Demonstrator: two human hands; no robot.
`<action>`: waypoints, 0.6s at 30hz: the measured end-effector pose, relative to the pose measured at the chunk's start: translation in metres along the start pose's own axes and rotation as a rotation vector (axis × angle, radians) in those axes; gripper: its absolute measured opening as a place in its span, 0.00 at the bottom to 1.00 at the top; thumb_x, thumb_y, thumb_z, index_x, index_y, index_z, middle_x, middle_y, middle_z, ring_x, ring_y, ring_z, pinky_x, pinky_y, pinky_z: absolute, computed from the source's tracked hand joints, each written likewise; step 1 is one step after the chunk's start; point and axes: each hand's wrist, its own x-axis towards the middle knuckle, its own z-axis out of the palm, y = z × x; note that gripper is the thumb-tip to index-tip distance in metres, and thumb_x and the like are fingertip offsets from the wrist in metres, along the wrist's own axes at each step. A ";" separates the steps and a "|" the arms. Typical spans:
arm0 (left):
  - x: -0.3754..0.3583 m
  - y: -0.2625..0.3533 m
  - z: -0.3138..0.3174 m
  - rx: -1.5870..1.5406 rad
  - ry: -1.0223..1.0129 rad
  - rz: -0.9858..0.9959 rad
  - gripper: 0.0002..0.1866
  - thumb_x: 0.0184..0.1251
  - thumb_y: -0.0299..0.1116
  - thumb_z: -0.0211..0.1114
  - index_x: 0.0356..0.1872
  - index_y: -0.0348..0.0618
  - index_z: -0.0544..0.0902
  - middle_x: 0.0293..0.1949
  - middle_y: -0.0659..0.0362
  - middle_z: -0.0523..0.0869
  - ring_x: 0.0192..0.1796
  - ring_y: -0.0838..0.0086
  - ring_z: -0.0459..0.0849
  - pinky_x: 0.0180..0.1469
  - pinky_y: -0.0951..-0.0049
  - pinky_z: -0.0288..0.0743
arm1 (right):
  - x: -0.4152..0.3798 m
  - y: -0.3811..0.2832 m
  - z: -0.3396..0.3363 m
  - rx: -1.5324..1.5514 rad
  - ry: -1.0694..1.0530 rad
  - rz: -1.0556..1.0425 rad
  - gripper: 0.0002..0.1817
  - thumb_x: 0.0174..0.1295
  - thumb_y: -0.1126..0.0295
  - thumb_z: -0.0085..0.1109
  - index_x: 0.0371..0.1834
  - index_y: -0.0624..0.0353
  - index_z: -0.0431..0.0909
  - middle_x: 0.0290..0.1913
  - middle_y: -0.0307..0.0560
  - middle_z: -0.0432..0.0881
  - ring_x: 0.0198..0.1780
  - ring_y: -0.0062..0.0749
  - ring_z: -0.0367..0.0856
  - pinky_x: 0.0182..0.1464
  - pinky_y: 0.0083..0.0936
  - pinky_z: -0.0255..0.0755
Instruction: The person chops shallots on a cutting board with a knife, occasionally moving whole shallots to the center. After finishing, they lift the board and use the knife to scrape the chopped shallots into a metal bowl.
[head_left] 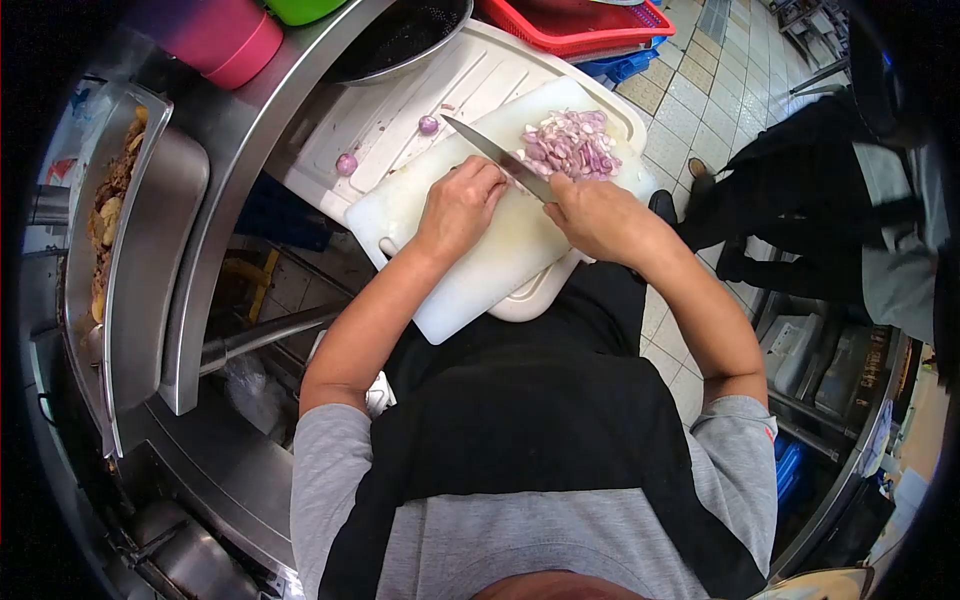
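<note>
My right hand (602,215) is wrapped round the handle of a kitchen knife (487,148), its blade pointing up and to the left over a white cutting board (400,215). Close to the left of the blade, my left hand (462,205) has its fingers curled together and pressed down on the board. Whatever lies under those fingertips is hidden. Beyond the knife is a heap of sliced shallots (572,146), pale purple and white. Two whole peeled shallots, one (428,125) beside the board and another (346,164) farther left, rest on the cream plastic lid below.
A metal colander (400,50) and a red basket (590,40) stand at the far side. On the left runs a steel counter (225,170) with a pink container (245,55) and a food-filled steel pan (150,250). Another person (800,200) stands on the tiled floor at right.
</note>
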 end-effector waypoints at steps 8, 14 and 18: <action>0.000 -0.003 0.002 -0.031 0.027 0.021 0.05 0.56 0.25 0.69 0.34 0.40 0.84 0.38 0.56 0.84 0.38 0.59 0.85 0.41 0.64 0.81 | 0.008 0.003 0.034 0.113 0.111 0.037 0.15 0.69 0.63 0.50 0.41 0.69 0.72 0.31 0.68 0.83 0.38 0.62 0.84 0.41 0.52 0.76; -0.002 -0.001 0.001 -0.030 0.030 0.005 0.05 0.57 0.24 0.69 0.35 0.40 0.85 0.39 0.57 0.85 0.38 0.62 0.86 0.40 0.67 0.81 | -0.008 0.002 0.012 0.071 0.036 0.002 0.15 0.69 0.63 0.52 0.39 0.68 0.70 0.29 0.68 0.81 0.36 0.65 0.81 0.41 0.53 0.73; -0.001 -0.001 0.001 -0.041 0.044 0.018 0.04 0.57 0.25 0.69 0.34 0.40 0.84 0.38 0.56 0.84 0.38 0.60 0.86 0.41 0.65 0.81 | 0.005 -0.005 0.041 0.141 0.079 0.142 0.15 0.69 0.63 0.51 0.40 0.68 0.69 0.31 0.69 0.81 0.39 0.64 0.81 0.42 0.52 0.73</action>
